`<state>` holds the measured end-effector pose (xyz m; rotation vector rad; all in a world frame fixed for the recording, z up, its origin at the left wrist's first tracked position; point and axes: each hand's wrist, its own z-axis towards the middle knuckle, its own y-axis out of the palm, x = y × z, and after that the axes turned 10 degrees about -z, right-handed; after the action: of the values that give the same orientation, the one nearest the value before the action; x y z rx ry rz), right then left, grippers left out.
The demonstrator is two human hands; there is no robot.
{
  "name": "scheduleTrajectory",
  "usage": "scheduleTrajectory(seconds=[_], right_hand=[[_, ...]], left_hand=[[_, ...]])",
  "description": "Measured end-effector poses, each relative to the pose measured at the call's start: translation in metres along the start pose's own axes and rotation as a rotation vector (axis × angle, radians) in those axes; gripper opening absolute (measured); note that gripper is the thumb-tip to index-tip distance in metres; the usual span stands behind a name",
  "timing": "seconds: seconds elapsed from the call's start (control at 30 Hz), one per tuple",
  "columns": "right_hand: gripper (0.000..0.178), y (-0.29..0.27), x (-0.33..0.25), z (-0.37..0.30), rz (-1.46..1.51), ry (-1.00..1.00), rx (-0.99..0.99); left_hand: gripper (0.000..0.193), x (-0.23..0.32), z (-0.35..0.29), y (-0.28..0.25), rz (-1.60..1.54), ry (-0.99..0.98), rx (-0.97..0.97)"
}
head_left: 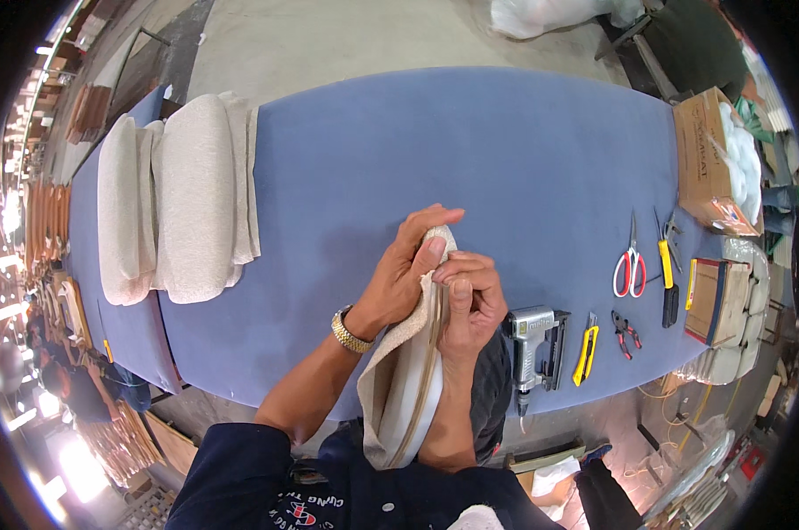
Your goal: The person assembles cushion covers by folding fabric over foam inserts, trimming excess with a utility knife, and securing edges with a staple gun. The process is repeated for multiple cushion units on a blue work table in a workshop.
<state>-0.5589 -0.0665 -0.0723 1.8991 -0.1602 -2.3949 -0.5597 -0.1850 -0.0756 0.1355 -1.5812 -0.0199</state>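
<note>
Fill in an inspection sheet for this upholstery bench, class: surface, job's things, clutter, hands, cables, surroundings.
Surface: blue padded table, bare in the middle.
Job's things: beige fabric-covered foam piece with a tan edge strip, held upright at the near table edge.
Clutter: beige cushions far left; staple gun, yellow knife, pliers, red scissors, cardboard box on the right.
Hands: left hand and right hand both grip the piece's top.
Cables: nothing seen on the table.
Surroundings: concrete floor, workshop.
</note>
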Motion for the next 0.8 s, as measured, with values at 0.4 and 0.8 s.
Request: scheduleTrajectory(seconds=[0.4,0.8], right_hand=[[0.041,-0.183,0.025,-0.081,-1.002,0.34,0.077],[0.074,-0.237,0.055,-0.076,-1.29,0.452,-0.133]], left_hand=[[0.045,0.007,0.006,0.009,0.112,0.028,-0.023],[0.073,-0.001,0.006,0.01,0.11,0.045,-0.071]])
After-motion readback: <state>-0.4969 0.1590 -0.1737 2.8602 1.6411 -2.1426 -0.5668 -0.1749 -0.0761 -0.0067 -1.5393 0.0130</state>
